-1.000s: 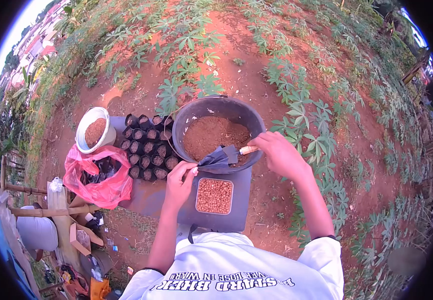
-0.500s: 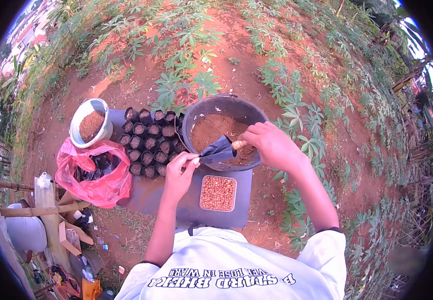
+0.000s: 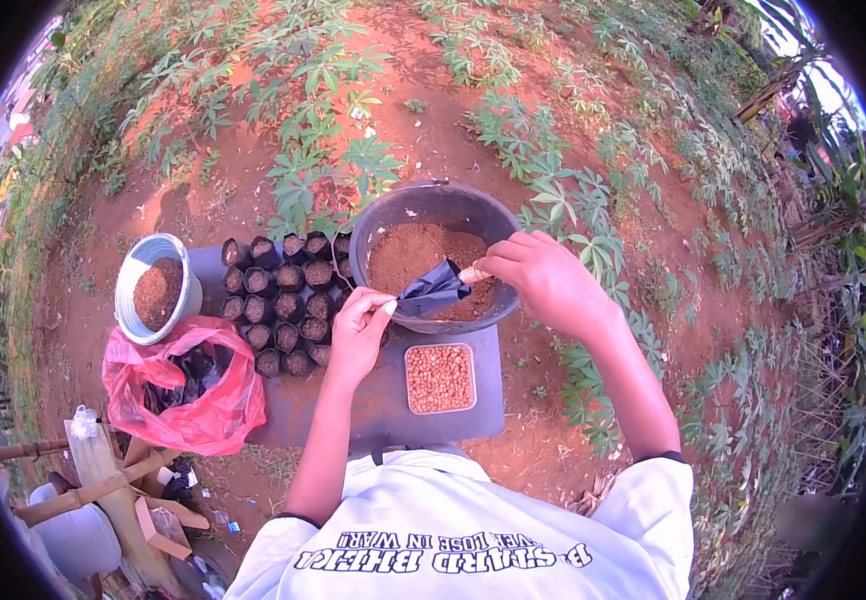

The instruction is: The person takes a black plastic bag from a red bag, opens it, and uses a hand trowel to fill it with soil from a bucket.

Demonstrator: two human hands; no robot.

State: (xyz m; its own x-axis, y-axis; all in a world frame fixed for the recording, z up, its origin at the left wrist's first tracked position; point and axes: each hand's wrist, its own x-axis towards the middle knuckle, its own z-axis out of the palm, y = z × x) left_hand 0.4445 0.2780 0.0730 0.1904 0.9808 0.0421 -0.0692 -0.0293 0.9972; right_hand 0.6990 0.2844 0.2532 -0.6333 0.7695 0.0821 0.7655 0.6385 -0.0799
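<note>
My left hand (image 3: 361,322) pinches the edge of a black plastic planting bag (image 3: 435,290) over the near side of a dark bucket (image 3: 501,212). My right hand (image 3: 543,275) is closed on a short light-brown wooden handle (image 3: 472,274). The handle's far end meets the bag's mouth; whatever is beyond it is hidden. Loose brown soil (image 3: 408,250) lies in the bucket. Close by my left hand, several soil-filled black bags (image 3: 289,305) stand in rows. Below the bucket sits a clear square tub of corn kernels (image 3: 440,378).
All this stands on a grey table (image 3: 373,420). At its left are a pale bucket (image 3: 131,290) with soil and a pink plastic bag (image 3: 223,415) holding black plastic. Wooden poles (image 3: 103,485) and clutter lie lower left. Leafy plants (image 3: 543,180) grow beyond and to the right.
The view has shifted a little, so the table items sit slightly differently in frame. The black bag looks more crumpled around the handle's end. Both hands keep their holds.
</note>
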